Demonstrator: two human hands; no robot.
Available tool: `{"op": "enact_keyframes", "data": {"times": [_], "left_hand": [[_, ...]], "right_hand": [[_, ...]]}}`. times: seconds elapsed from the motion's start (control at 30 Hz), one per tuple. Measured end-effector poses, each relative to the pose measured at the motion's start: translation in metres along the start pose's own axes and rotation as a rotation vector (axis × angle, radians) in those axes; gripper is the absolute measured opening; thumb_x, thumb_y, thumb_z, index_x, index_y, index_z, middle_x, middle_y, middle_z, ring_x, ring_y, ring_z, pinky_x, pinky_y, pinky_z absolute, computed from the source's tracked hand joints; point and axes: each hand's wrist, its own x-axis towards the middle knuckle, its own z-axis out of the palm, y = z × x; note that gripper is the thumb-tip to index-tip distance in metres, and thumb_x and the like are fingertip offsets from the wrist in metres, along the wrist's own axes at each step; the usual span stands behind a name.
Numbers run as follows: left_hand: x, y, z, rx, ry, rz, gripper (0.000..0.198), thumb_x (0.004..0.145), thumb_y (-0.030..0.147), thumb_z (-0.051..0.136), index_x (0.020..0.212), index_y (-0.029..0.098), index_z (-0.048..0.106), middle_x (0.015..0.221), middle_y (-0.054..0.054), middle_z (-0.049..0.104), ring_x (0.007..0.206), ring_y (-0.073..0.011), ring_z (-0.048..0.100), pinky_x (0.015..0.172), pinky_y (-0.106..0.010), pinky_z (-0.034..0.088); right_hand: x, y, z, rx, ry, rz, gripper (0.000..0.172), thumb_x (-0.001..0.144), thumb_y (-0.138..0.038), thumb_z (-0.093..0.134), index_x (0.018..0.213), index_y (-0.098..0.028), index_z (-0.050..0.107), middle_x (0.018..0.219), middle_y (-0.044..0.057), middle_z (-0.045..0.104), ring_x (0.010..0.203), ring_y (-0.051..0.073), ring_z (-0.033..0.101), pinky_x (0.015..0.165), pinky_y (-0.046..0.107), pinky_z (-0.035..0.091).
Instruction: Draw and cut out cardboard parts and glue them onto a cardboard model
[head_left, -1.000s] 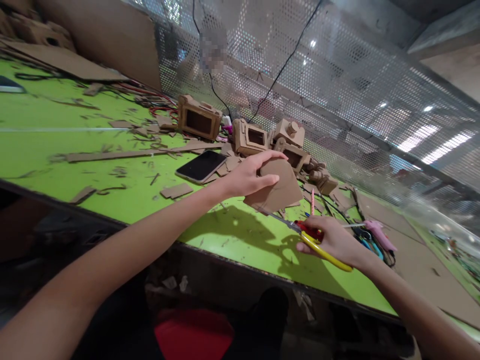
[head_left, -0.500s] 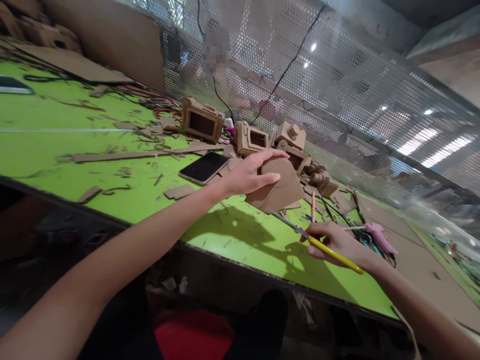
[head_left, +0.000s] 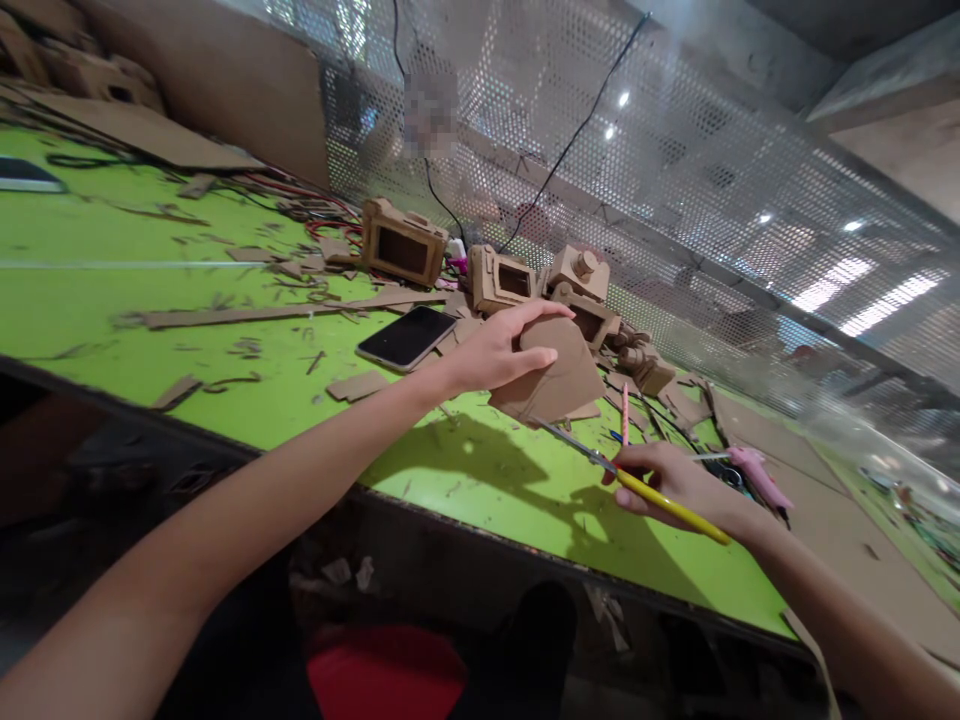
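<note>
My left hand (head_left: 502,350) grips a flat piece of cardboard (head_left: 564,372), thumb on the near face and fingers over the top edge. In my right hand (head_left: 664,485) is a pair of scissors (head_left: 667,505) with yellow handles, its metal blades pointing left and up. The blade tips meet the lower edge of the cardboard; how far they are apart I cannot make out. Both hands are above the green table (head_left: 457,490). Behind the cardboard stand several box-like cardboard models (head_left: 405,245), one with a round knob on its front.
A phone (head_left: 406,337) lies left of the cardboard among loose scraps. To the right are a pink glue gun (head_left: 759,478), a pink-striped pencil-like stick (head_left: 625,412) and a large cardboard sheet (head_left: 862,560). A perforated metal screen (head_left: 675,200) rises behind the table.
Almost nothing differs. The scissors and my right hand have shifted very slightly, with the blades still at the cardboard's lower edge; my left hand keeps its hold.
</note>
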Motion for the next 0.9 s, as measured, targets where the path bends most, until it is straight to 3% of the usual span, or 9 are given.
{"op": "enact_keyframes", "data": {"times": [0.23, 0.5, 0.9], "left_hand": [[0.0007, -0.0006, 0.0002, 0.017, 0.025, -0.032, 0.050, 0.077, 0.032, 0.054, 0.124, 0.016, 0.055, 0.127, -0.009, 0.059, 0.118, -0.0239, 0.053, 0.102, -0.037, 0.043], [0.0005, 0.0014, 0.0017, -0.004, -0.004, -0.027, 0.048, 0.077, 0.028, 0.054, 0.124, 0.015, 0.054, 0.124, -0.009, 0.061, 0.110, -0.0204, 0.058, 0.094, -0.031, 0.047], [-0.0012, 0.0063, 0.0010, -0.014, -0.051, -0.047, 0.050, 0.077, 0.028, 0.054, 0.124, 0.014, 0.054, 0.124, -0.009, 0.063, 0.106, -0.0195, 0.060, 0.090, -0.028, 0.049]], "right_hand": [[-0.0002, -0.0031, -0.0018, -0.032, -0.012, 0.016, 0.059, 0.079, -0.072, 0.051, 0.076, -0.013, 0.061, 0.062, 0.000, 0.049, 0.056, 0.013, 0.040, 0.052, 0.026, 0.029], [0.0022, -0.0026, -0.0008, -0.037, 0.002, -0.010, 0.057, 0.079, -0.069, 0.053, 0.075, -0.014, 0.063, 0.061, 0.001, 0.052, 0.055, 0.012, 0.041, 0.051, 0.025, 0.030], [0.0037, -0.0029, 0.0081, -0.105, 0.049, -0.023, 0.055, 0.078, -0.071, 0.053, 0.062, -0.018, 0.048, 0.055, -0.002, 0.044, 0.051, 0.010, 0.033, 0.049, 0.024, 0.023]]}}
